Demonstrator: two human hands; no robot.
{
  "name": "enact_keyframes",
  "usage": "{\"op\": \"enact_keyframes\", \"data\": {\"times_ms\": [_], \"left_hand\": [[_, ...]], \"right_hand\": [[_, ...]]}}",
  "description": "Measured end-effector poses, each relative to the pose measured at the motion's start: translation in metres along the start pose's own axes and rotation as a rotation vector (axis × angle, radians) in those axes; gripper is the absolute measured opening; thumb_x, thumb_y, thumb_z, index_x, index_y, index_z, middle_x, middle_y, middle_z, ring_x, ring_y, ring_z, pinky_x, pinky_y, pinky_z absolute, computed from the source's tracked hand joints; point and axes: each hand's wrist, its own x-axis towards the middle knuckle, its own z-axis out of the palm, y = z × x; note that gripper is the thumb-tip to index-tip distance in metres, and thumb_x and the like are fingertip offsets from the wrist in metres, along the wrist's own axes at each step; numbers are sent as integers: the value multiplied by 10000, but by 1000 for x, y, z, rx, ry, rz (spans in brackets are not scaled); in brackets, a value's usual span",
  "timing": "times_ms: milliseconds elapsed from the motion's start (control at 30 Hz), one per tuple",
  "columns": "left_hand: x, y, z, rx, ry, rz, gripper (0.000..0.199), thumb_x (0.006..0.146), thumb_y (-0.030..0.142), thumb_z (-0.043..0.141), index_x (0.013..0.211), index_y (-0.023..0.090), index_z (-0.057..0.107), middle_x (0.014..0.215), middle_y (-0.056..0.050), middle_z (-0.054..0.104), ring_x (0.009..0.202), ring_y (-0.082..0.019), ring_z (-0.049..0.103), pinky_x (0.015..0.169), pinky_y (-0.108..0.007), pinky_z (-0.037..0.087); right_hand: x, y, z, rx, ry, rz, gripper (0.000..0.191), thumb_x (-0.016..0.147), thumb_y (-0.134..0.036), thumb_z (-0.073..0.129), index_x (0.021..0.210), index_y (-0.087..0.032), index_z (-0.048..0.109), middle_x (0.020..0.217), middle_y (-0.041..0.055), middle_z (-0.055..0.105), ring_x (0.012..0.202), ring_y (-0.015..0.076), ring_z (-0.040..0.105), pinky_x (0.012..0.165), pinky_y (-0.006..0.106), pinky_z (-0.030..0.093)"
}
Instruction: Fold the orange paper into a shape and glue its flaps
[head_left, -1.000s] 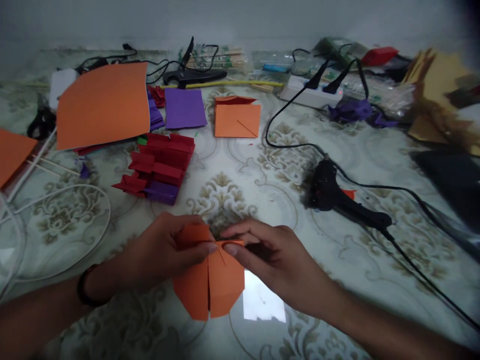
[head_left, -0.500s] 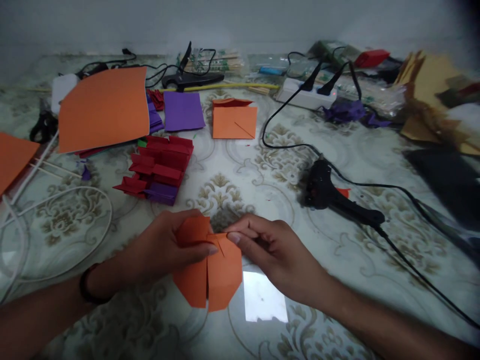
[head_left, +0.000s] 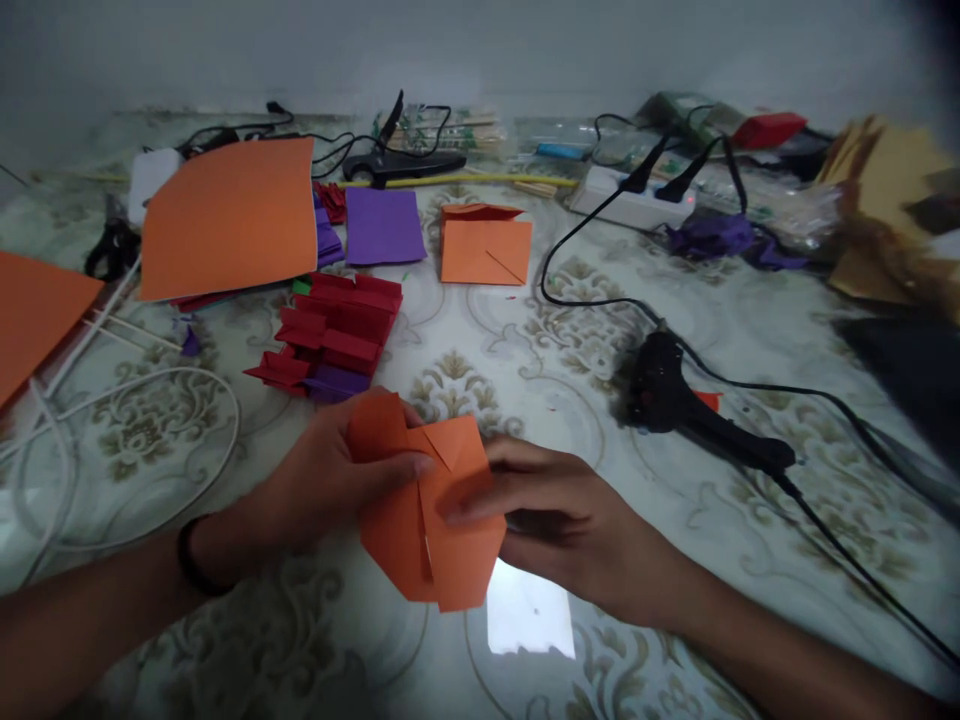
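Observation:
A folded orange paper (head_left: 461, 545) is held above the patterned table, with a split running down its middle and cut-off lower corners. My left hand (head_left: 330, 465) pinches its upper left part, thumb on the front and fingers behind. On the right side, my right hand (head_left: 559, 515) grips the paper with a finger or thumb across its front and the others behind it. Beyond my hands lie red folded paper pieces (head_left: 352, 320) joined with a purple one (head_left: 337, 383). Farther back stands a folded orange paper packet (head_left: 486, 250).
A black glue gun (head_left: 697, 410) lies to the right, its cord running to a white power strip (head_left: 634, 195). Orange sheets (head_left: 232, 225) and a purple square (head_left: 385, 226) lie at the back left. Scissors (head_left: 112, 248) and a white cable (head_left: 232, 400) are on the left.
My right hand has moved from pinching the paper's top edge down to its right side. The top right flap now stands up higher. The whole view has shifted slightly.

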Motion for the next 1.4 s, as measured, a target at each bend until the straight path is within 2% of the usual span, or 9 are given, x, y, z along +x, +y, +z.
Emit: {"op": "enact_keyframes", "data": {"times_ms": [167,267,367,533,667,933,1067,1333,1400], "left_hand": [[-1,-1,2,-24,44,24,221,750,304,844,904,210,716,823,16,722,713,-157,665,603,-218,525],[0,-2,2,-48,48,14,220,762,313,838,916,215,715,794,22,709,672,-144,641,566,-208,502],[0,-4,2,-47,56,34,226,756,303,850,916,218,714,765,35,691,654,-130,619,556,-198,486],[0,-9,-2,-23,-28,66,201,797,296,844,954,234,734,785,45,704,674,-116,623,576,-186,479],[-2,-14,-2,-7,-94,38,197,838,354,839,949,226,737,838,25,735,721,-130,649,620,-204,505],[-1,-13,-2,51,-106,43,234,841,393,834,958,215,737,843,18,740,739,-149,659,641,-227,520],[-1,-12,-3,82,-120,64,241,856,394,831,999,220,745,866,21,747,769,-149,664,678,-228,518],[-1,-8,-1,102,-89,43,263,804,383,863,968,220,738,826,34,737,717,-136,645,638,-217,501],[-2,-7,0,105,-63,52,249,802,378,857,946,216,736,820,34,734,712,-137,646,636,-219,505]], "right_hand": [[-1,1,-1,14,-8,3,238,924,-186,829,1156,-234,825,1116,75,755,1020,168,740,887,260,584],[0,-1,0,61,-13,4,180,933,-288,822,1101,-225,835,1080,77,771,974,162,748,841,252,595],[1,-4,2,41,-17,15,140,968,-297,785,1059,-202,833,1025,76,786,909,149,749,782,239,587],[0,-7,6,-110,63,114,135,991,-266,757,883,-192,784,783,17,712,669,116,640,569,231,476],[-3,-6,10,-62,145,238,201,988,-323,739,830,-204,707,772,7,677,624,123,623,530,243,485],[-4,-1,18,58,214,441,196,964,-399,734,932,-229,643,774,-8,652,566,134,632,475,261,496],[-4,0,19,128,248,427,180,957,-347,738,1052,-251,618,744,-43,636,568,126,630,516,255,518],[-4,-1,22,197,318,401,461,925,-254,751,1325,-283,525,745,-81,588,610,126,616,535,237,514],[-3,-2,21,171,312,400,457,937,-265,741,1344,-269,534,735,-81,604,594,120,619,548,237,517]]}}
